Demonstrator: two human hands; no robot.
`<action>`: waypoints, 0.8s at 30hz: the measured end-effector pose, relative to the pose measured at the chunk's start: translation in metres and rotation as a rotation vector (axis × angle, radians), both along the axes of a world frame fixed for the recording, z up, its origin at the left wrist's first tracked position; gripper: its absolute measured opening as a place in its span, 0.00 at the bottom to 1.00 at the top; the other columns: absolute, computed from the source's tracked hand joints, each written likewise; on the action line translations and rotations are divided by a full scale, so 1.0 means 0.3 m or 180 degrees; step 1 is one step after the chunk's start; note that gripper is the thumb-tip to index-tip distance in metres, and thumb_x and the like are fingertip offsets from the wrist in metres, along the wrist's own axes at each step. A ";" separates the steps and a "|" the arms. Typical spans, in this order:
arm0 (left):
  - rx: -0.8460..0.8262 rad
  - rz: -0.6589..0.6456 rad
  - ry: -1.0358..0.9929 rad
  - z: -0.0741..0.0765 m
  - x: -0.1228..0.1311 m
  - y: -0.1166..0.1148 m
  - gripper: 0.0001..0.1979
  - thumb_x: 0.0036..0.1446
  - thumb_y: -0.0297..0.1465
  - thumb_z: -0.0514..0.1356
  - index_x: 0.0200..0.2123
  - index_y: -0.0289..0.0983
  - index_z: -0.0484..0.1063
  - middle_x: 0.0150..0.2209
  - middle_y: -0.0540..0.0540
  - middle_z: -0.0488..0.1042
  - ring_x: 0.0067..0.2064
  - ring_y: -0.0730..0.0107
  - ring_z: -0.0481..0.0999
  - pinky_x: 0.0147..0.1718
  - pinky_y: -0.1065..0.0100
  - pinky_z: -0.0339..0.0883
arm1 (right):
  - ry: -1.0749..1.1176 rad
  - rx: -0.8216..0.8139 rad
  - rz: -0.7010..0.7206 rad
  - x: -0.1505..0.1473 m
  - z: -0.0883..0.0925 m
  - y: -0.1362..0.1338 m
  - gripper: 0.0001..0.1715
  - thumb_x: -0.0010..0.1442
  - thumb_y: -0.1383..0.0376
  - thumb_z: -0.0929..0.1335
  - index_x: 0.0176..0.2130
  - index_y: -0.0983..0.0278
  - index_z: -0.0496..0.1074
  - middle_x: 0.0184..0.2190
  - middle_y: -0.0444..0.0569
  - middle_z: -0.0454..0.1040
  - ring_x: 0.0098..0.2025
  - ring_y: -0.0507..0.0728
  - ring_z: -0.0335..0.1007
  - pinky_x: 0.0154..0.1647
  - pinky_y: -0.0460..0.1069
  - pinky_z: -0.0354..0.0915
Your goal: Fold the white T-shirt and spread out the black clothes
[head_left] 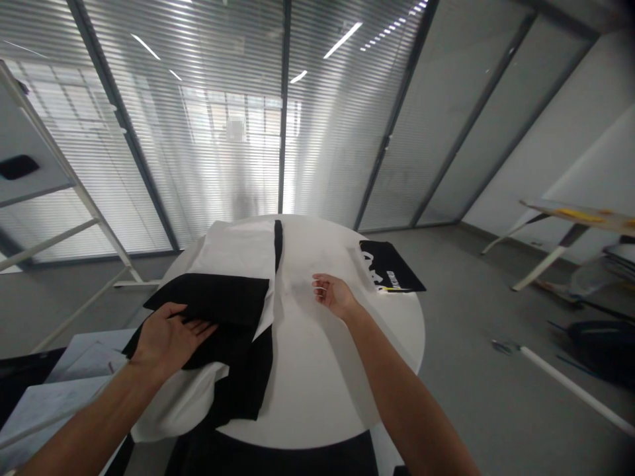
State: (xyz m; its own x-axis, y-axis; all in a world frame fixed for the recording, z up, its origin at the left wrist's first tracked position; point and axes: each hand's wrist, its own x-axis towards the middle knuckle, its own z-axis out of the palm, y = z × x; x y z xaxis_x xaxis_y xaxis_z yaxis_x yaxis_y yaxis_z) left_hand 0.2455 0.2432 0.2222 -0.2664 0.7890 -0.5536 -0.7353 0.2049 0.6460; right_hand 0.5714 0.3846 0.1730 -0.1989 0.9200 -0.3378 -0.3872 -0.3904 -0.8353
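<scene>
A black and white garment (238, 264) lies spread over a round white table (397, 330). My left hand (169, 337) rests flat, fingers stretched out, on a folded black part (223, 301) of the garment at the table's left side. My right hand (333, 294) hovers over or rests on the white cloth near the table's middle, palm turned up and fingers loosely curled, holding nothing that I can see.
A black printed piece (391, 268) lies at the table's far right edge. A white ladder-like stand (74, 218) is on the left, a slanted table (570, 218) at the right, a white pole (570, 387) on the grey floor. Glass walls with blinds stand behind.
</scene>
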 end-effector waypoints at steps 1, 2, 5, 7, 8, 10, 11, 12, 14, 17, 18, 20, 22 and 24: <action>0.0103 0.0058 -0.0023 -0.009 0.004 0.001 0.24 0.46 0.27 0.54 0.50 0.37 0.68 0.46 0.36 0.75 0.48 0.49 0.77 0.41 0.46 0.76 | 0.0008 0.0012 0.0010 0.001 -0.002 0.001 0.08 0.52 0.68 0.68 0.36 0.66 0.73 0.25 0.45 0.72 0.23 0.50 0.66 0.23 0.45 0.61; 0.0209 0.0082 -0.0061 -0.016 0.008 0.000 0.24 0.47 0.28 0.54 0.50 0.39 0.68 0.45 0.37 0.75 0.49 0.49 0.77 0.42 0.45 0.75 | 0.0008 0.0023 0.0019 0.002 -0.004 0.003 0.08 0.52 0.68 0.68 0.36 0.66 0.73 0.25 0.45 0.72 0.23 0.50 0.66 0.24 0.45 0.61; 0.0361 0.0038 -0.0150 -0.016 0.020 0.008 0.23 0.50 0.31 0.52 0.51 0.44 0.68 0.44 0.38 0.76 0.51 0.45 0.75 0.44 0.41 0.73 | -0.0023 0.0034 0.0023 0.002 -0.008 0.007 0.08 0.51 0.67 0.68 0.35 0.66 0.73 0.25 0.45 0.72 0.23 0.50 0.66 0.24 0.45 0.61; 0.0329 -0.0005 -0.0158 0.018 0.025 0.041 0.24 0.51 0.33 0.51 0.53 0.44 0.68 0.43 0.38 0.77 0.52 0.43 0.75 0.43 0.40 0.73 | -0.0045 0.0019 0.0022 -0.001 -0.011 0.009 0.08 0.51 0.66 0.68 0.35 0.65 0.73 0.25 0.45 0.72 0.23 0.50 0.65 0.24 0.45 0.60; 0.0361 -0.0044 -0.0169 0.047 0.025 0.071 0.25 0.51 0.33 0.51 0.54 0.44 0.67 0.43 0.38 0.77 0.51 0.43 0.75 0.42 0.40 0.73 | -0.0063 0.0012 0.0031 -0.003 -0.012 0.010 0.08 0.51 0.66 0.67 0.35 0.65 0.73 0.25 0.45 0.72 0.23 0.50 0.65 0.24 0.46 0.60; 0.0726 -0.0162 -0.0236 0.123 0.021 0.152 0.26 0.51 0.32 0.51 0.55 0.41 0.67 0.43 0.37 0.77 0.50 0.43 0.76 0.42 0.41 0.74 | -0.0114 0.0021 0.0051 -0.007 -0.012 0.007 0.08 0.51 0.66 0.67 0.34 0.65 0.74 0.25 0.45 0.72 0.23 0.50 0.65 0.24 0.46 0.60; 0.1134 -0.0182 -0.0298 0.164 0.014 0.201 0.26 0.51 0.32 0.51 0.55 0.39 0.67 0.43 0.38 0.77 0.50 0.45 0.77 0.43 0.44 0.74 | -0.0139 0.0037 0.0055 -0.008 -0.011 0.005 0.09 0.51 0.66 0.67 0.34 0.65 0.74 0.25 0.45 0.72 0.23 0.49 0.65 0.24 0.46 0.60; 0.1627 -0.0121 -0.0329 0.202 0.005 0.251 0.26 0.51 0.31 0.52 0.55 0.39 0.67 0.43 0.39 0.78 0.49 0.49 0.78 0.44 0.48 0.75 | -0.0155 0.0056 0.0050 -0.008 -0.009 0.002 0.09 0.51 0.66 0.68 0.34 0.65 0.74 0.25 0.45 0.72 0.23 0.49 0.65 0.25 0.46 0.60; 0.2208 -0.0006 -0.0353 0.261 -0.021 0.343 0.24 0.51 0.27 0.51 0.53 0.40 0.69 0.40 0.43 0.80 0.42 0.60 0.80 0.42 0.57 0.76 | -0.0153 0.0088 0.0019 -0.004 -0.001 -0.003 0.08 0.50 0.66 0.68 0.34 0.65 0.74 0.25 0.44 0.72 0.23 0.49 0.66 0.25 0.46 0.60; 0.2091 -0.0347 -0.0350 0.278 -0.063 0.438 0.22 0.51 0.24 0.51 0.49 0.34 0.71 0.33 0.43 0.80 0.32 0.66 0.80 0.34 0.64 0.77 | -0.0128 0.0113 -0.0056 0.009 0.017 -0.005 0.08 0.49 0.66 0.68 0.33 0.65 0.73 0.24 0.44 0.71 0.23 0.49 0.65 0.25 0.46 0.60; 0.1862 -0.0472 -0.0288 0.263 -0.072 0.458 0.21 0.51 0.24 0.51 0.48 0.33 0.72 0.30 0.42 0.79 0.29 0.66 0.79 0.31 0.64 0.77 | -0.0125 0.0122 -0.0078 0.013 0.023 -0.004 0.08 0.49 0.66 0.68 0.33 0.65 0.73 0.24 0.44 0.71 0.23 0.49 0.65 0.25 0.46 0.60; 0.1248 -0.0587 -0.0103 0.213 -0.082 0.486 0.20 0.51 0.23 0.51 0.47 0.31 0.71 0.25 0.43 0.76 0.25 0.65 0.77 0.26 0.64 0.75 | -0.0145 0.0128 -0.0110 0.021 0.030 0.002 0.07 0.48 0.66 0.69 0.32 0.65 0.73 0.24 0.44 0.71 0.23 0.49 0.65 0.24 0.46 0.59; 0.0579 -0.0569 0.0055 0.147 -0.080 0.505 0.21 0.51 0.22 0.51 0.49 0.31 0.70 0.24 0.43 0.74 0.23 0.64 0.76 0.23 0.63 0.75 | -0.0207 0.0102 -0.0131 0.024 0.032 0.007 0.07 0.48 0.66 0.69 0.32 0.65 0.73 0.23 0.44 0.71 0.22 0.49 0.64 0.24 0.46 0.59; 0.0048 -0.0491 0.0124 0.083 -0.070 0.525 0.24 0.52 0.23 0.50 0.53 0.30 0.67 0.29 0.39 0.74 0.27 0.60 0.77 0.25 0.61 0.76 | -0.0277 0.0065 -0.0144 0.024 0.030 0.010 0.07 0.48 0.66 0.69 0.31 0.65 0.73 0.23 0.45 0.71 0.22 0.49 0.64 0.24 0.46 0.59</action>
State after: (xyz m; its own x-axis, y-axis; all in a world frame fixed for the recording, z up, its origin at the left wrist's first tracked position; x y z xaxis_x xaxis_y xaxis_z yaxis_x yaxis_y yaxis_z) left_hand 0.2246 0.4006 0.2472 -0.1626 0.8303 -0.5330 -0.6703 0.3035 0.6772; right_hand 0.5787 0.3875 0.1819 -0.1276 0.9342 -0.3331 -0.3297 -0.3567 -0.8741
